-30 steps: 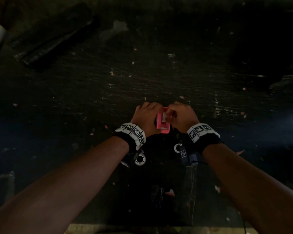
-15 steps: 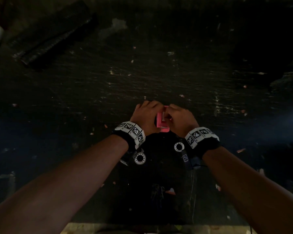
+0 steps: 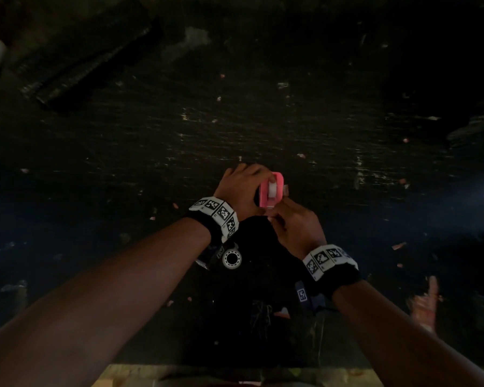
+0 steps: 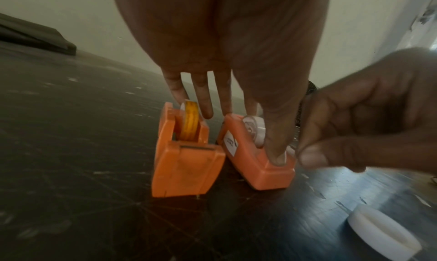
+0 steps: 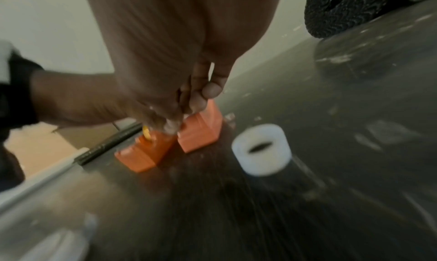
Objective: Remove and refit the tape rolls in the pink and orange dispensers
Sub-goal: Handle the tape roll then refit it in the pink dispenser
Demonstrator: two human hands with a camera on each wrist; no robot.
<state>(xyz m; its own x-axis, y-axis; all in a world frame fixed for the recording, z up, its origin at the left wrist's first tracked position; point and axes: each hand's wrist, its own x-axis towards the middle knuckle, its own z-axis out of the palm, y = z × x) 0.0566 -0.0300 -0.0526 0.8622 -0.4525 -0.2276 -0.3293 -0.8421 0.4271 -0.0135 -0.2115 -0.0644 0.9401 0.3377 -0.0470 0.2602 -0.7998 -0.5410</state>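
Note:
The pink dispenser [image 3: 271, 192] stands on the dark table with a white tape roll [image 3: 272, 188] in its slot. My left hand [image 3: 241, 188] holds it from the left. The left thumb [image 4: 275, 149] presses on its cutter end and the fingers reach past its far end. Just left of it stands the orange dispenser [image 4: 187, 162] with a yellow roll [image 4: 189, 123]; the left hand hides it in the head view. My right hand [image 3: 294, 227] sits just short of the pink dispenser's near end. Its curled fingertips [image 4: 312, 158] pinch what looks like the tape's loose end.
A loose white ring-shaped roll [image 5: 262, 149] lies on the table to the right of the dispensers. A flat black pad [image 3: 90, 51] lies at the far left and a dark textured object [image 5: 350, 8] at the far right. The scratched tabletop [image 3: 347, 135] carries small scraps.
My right hand has drawn back toward me from the top of the pink dispenser, uncovering the white roll. The left hand has kept its hold in place.

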